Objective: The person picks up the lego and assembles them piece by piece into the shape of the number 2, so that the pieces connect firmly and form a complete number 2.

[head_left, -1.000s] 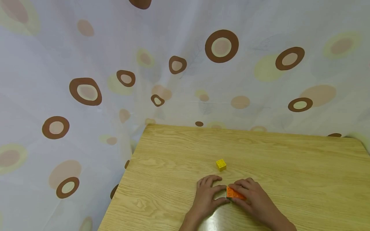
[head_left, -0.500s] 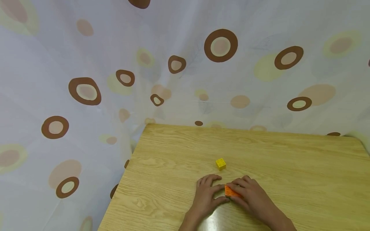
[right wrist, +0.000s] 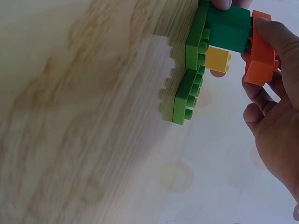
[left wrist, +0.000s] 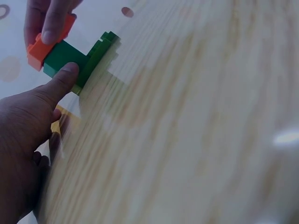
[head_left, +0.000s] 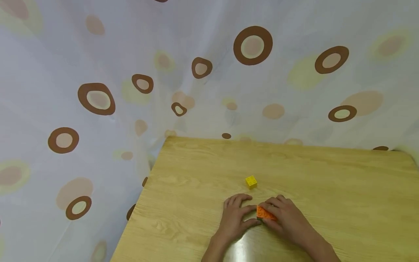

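My right hand grips an orange brick by its sides, thumb and fingers opposed. The orange brick lies against the studded top of a dark green block; whether it is fully seated I cannot tell. My left hand pinches the dark green block near its base between thumb and index finger, the thumb showing in the left wrist view. Underneath are light green studded bricks on the table, mostly hidden by the hands in the head view. A yellow brick stands apart, beyond both hands.
The wood-grain table reaches right and back from its left edge. A pale curtain with brown ring patterns hangs behind it and along its left side. A light glare lies on the table between the forearms.
The right hand and the orange brick have shifted slightly left. The left hand stays nearly in place. The head view has tilted down a little, and the yellow brick has not moved on the table.
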`<action>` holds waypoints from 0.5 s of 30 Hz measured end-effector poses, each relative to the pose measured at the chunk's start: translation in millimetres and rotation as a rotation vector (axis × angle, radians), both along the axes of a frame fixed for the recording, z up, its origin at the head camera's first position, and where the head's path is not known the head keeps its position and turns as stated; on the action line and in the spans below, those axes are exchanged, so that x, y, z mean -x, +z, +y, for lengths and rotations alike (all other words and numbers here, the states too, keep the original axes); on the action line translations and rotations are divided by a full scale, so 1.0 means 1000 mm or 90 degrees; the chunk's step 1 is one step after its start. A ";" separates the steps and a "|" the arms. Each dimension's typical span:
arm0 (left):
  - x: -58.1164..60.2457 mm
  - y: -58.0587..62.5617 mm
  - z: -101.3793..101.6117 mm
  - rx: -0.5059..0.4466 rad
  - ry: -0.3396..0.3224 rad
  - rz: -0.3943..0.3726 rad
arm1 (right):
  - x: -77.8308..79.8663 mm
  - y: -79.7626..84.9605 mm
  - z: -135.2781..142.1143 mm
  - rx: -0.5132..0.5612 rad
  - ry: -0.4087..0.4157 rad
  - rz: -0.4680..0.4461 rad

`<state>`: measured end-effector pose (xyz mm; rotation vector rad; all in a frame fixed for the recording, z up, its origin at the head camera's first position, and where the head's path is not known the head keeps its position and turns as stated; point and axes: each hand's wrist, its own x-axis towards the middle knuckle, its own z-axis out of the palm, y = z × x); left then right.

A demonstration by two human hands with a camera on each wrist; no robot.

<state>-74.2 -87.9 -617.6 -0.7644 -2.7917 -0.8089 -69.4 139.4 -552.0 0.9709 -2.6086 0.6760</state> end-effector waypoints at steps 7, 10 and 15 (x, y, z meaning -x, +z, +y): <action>0.003 0.003 0.000 0.002 -0.002 -0.013 | 0.004 0.004 0.002 0.006 0.004 -0.015; 0.002 0.004 0.001 0.003 0.000 -0.021 | 0.003 0.005 0.002 0.006 0.004 -0.016; 0.002 0.004 0.001 0.011 0.000 -0.020 | 0.002 0.006 0.002 0.004 -0.001 -0.008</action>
